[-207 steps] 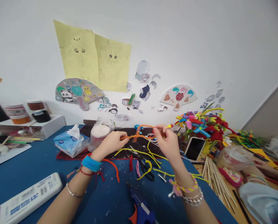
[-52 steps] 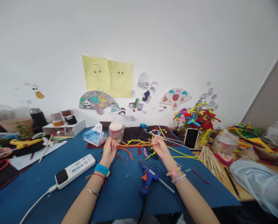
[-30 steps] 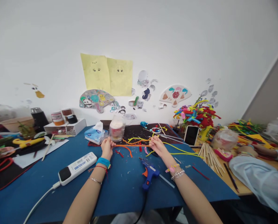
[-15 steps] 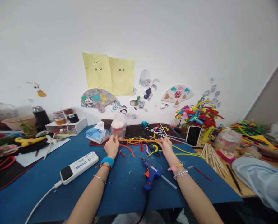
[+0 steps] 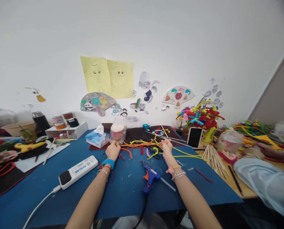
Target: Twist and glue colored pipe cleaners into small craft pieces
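My left hand [image 5: 113, 149] is closed on one end of a twisted bundle of orange pipe cleaners [image 5: 140, 145]. At the other end my right hand [image 5: 166, 148] pinches the same bundle, which runs nearly straight between them. Yellow pipe cleaners [image 5: 188, 156] stretch away to the right, and a bent yellow piece [image 5: 153, 154] lies below the bundle. Beside my left hand is a curved orange piece [image 5: 130, 152]. A small red piece [image 5: 142, 150] and dark-handled pliers or scissors, partly hidden, lie between the hands. Nearer me rests a blue glue gun [image 5: 151, 178].
A white power strip [image 5: 78, 171] lies left, behind it a tissue pack [image 5: 97, 139] and a bagged tub [image 5: 118, 132]. At right are a phone [image 5: 194, 137], pipe-cleaner flowers [image 5: 204, 116], wooden sticks [image 5: 214, 159] and another person's sleeve [image 5: 261, 181].
The orange bundle looks straighter between my hands, and my right fingers have drawn closer together. The whole view has shifted slightly.
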`<state>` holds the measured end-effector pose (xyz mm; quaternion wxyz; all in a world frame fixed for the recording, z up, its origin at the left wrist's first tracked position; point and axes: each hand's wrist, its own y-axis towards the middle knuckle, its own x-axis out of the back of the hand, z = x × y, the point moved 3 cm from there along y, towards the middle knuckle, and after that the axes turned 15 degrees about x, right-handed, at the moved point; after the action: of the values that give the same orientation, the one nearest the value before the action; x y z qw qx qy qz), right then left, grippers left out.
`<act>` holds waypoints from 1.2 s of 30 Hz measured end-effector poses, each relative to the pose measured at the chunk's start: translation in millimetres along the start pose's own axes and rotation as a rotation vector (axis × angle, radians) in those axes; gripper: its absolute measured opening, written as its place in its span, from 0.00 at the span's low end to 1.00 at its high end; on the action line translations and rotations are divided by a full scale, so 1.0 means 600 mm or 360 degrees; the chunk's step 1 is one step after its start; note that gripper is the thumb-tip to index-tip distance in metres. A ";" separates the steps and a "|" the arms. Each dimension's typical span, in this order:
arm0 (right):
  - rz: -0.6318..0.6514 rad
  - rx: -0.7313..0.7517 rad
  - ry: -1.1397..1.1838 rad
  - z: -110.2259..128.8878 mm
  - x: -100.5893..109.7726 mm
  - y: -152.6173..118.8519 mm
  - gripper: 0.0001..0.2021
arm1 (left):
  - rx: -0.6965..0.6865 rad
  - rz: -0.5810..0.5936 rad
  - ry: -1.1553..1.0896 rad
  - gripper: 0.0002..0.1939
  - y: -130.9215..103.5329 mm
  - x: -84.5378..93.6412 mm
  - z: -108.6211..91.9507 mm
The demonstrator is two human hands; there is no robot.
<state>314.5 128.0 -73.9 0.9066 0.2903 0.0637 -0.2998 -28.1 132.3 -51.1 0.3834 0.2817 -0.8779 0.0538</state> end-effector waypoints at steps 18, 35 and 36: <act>0.0232 0.0007 -0.0615 -0.009 0.022 -0.001 0.15 | 0.0020 0.0171 -0.0174 0.13 0.020 -0.017 -0.002; 0.0390 0.0080 -0.0977 -0.020 0.021 0.008 0.13 | -0.0268 -0.0001 0.0307 0.14 -0.017 -0.013 -0.013; 0.0376 0.0087 -0.0945 -0.017 0.020 0.011 0.13 | -0.0303 0.0007 0.0279 0.14 -0.016 -0.013 -0.016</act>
<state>328.9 132.2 -82.5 0.9059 0.2198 -0.2459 -0.2658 -12.5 130.7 -51.3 0.4835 0.2362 -0.8428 -0.0044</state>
